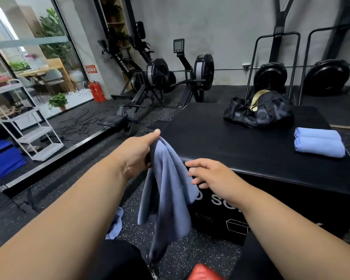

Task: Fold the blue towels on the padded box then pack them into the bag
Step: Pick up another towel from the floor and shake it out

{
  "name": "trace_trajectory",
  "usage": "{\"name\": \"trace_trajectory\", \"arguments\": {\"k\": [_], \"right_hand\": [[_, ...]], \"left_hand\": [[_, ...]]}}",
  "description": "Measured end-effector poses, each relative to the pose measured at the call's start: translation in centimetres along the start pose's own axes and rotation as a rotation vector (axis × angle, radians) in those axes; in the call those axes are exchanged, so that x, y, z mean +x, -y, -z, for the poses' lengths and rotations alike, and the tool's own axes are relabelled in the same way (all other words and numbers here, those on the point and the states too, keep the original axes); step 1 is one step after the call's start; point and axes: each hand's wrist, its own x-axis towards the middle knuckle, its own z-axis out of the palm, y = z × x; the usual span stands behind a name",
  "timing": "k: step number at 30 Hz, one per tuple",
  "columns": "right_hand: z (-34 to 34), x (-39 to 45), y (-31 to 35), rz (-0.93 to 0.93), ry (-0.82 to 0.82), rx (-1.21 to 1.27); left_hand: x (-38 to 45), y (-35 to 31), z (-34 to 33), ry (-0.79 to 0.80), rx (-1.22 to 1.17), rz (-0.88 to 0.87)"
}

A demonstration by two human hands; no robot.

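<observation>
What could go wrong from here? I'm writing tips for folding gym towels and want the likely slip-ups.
1. The left hand pinches the hanging towel at one spot only, and the right hand looks open beside it; the towel may slip or bunch.
2. Its lower end hangs near the floor and could drag there.
3. Another blue cloth lies on the floor and could be missed.

Grey concrete wall [220, 27], speckled black floor [73, 126], rowing machines [158, 77], glass window [34, 47] at left.
</observation>
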Motion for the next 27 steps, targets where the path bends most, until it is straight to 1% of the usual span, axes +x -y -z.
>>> {"name": "trace_trajectory", "arguments": {"k": [3,8,12,16,20,23,25,27], "right_hand": [[-0.2,0.0,0.1,0.014,-0.006,0.028],[-0.1,0.0,-0.2,0.002,-0.016,0.063],[0.1,0.2,-1.6,-0.054,-0.092,0.051],[0.6,0.6,-2.9,-0.12,-0.162,0.087],[0.2,1.1,-4.0,-0.233,-0.114,0.153],[-0.7,1.3,-4.4,-0.301,-0.038,0.156],[-1.4,1.3,-4.6,-0.32,0.029,0.161],[-1.7,1.3,-5.0,-0.321,0.09,0.234]], "left_hand": [[-0.3,0.1,0.3,0.038,-0.025,0.018],[-0.7,0.2,0.7,0.079,-0.073,-0.013],[-1.3,-0.6,0.5,0.14,-0.198,-0.048],[-1.8,-1.8,0.7,0.161,-0.307,-0.078],[-2.2,-2.5,0.9,0.166,-0.363,-0.056],[-2.4,-2.6,1.0,0.183,-0.375,-0.043],[-2.5,-2.6,1.0,0.17,-0.382,-0.035],[-2.5,-2.6,1.2,0.155,-0.396,-0.035]]}}
